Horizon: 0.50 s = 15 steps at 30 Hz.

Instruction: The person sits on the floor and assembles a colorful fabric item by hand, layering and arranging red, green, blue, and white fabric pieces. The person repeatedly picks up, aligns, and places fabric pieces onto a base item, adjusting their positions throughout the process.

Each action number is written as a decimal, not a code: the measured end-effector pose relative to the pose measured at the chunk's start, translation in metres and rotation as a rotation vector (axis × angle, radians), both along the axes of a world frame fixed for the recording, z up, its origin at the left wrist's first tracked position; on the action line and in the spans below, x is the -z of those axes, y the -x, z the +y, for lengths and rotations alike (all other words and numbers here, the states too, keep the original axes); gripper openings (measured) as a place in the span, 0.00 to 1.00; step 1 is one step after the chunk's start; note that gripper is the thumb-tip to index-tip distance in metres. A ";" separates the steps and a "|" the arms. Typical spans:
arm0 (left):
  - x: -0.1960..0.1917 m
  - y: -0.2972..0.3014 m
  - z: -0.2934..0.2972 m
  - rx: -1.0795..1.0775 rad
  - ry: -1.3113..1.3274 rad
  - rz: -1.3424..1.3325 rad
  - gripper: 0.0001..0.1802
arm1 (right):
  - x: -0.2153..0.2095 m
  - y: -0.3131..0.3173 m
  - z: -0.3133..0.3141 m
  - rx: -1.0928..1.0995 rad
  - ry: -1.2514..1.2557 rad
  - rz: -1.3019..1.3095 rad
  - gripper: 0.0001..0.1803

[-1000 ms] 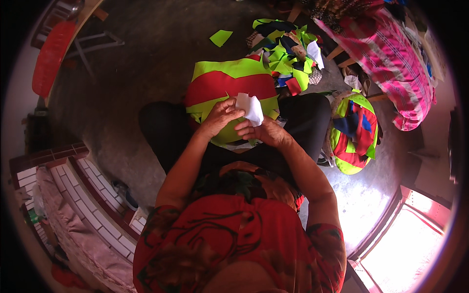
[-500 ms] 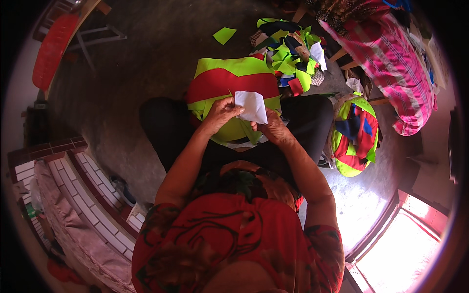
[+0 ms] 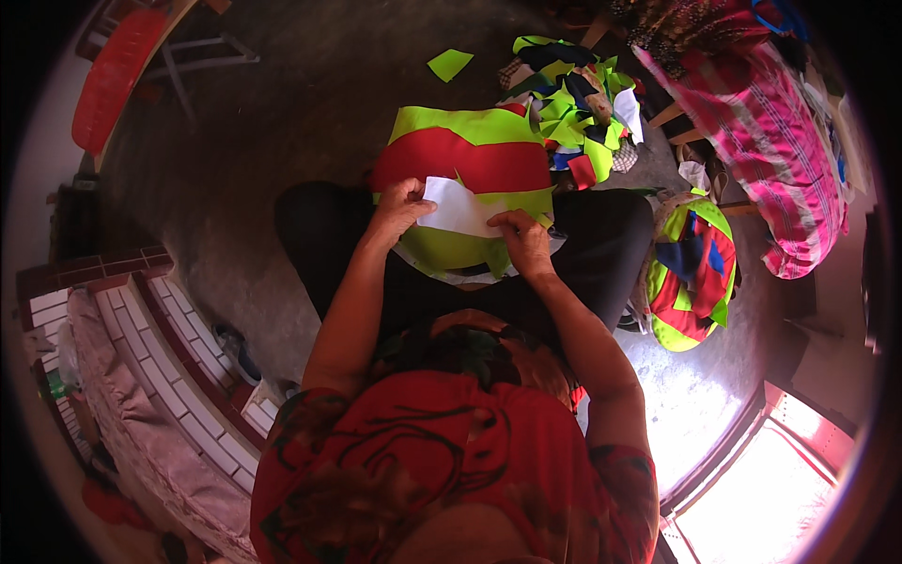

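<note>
A white piece of cloth (image 3: 458, 207) is stretched between my two hands above my lap. My left hand (image 3: 402, 209) pinches its left edge between thumb and fingers. At the lower right edge, my right hand (image 3: 522, 241) grips it with thumb and curled fingers. Beneath the white piece lies a larger spread of red and lime-yellow cloth (image 3: 460, 158) across my knees. The red band runs over its middle, with lime above and below. Part of this cloth is hidden by my hands and the white piece.
A heap of lime, navy, red and white scraps (image 3: 573, 108) lies on the floor ahead right. Beside my right knee stands a rounded bundle of cloth (image 3: 693, 268). One lime scrap (image 3: 450, 65) lies apart. Pink checked cloth (image 3: 752, 141) hangs at the far right.
The white cloth has gone from a smaller, bunched shape to a wider one pulled flat. My hands have moved apart, the left one leftward. The view has shifted slightly.
</note>
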<state>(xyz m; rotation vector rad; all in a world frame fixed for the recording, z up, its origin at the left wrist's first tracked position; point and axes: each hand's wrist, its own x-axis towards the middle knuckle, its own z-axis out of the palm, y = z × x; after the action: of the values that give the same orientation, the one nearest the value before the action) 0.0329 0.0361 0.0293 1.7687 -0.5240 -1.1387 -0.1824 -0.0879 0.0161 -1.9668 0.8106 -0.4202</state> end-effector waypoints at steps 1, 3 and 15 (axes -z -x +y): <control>0.007 -0.002 0.002 0.018 -0.001 -0.042 0.08 | 0.005 0.000 0.000 -0.011 0.046 0.016 0.08; 0.029 -0.009 0.010 0.047 -0.006 -0.126 0.07 | 0.014 -0.001 -0.002 -0.045 0.074 0.021 0.10; 0.051 -0.019 0.012 -0.048 -0.394 -0.412 0.12 | 0.017 -0.004 0.003 -0.333 0.012 0.036 0.27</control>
<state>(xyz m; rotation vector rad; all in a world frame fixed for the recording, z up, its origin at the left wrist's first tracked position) 0.0517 0.0481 -0.0217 2.3694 -0.5182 -0.8846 -0.1784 -0.0850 -0.0012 -2.0771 0.4890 -0.1932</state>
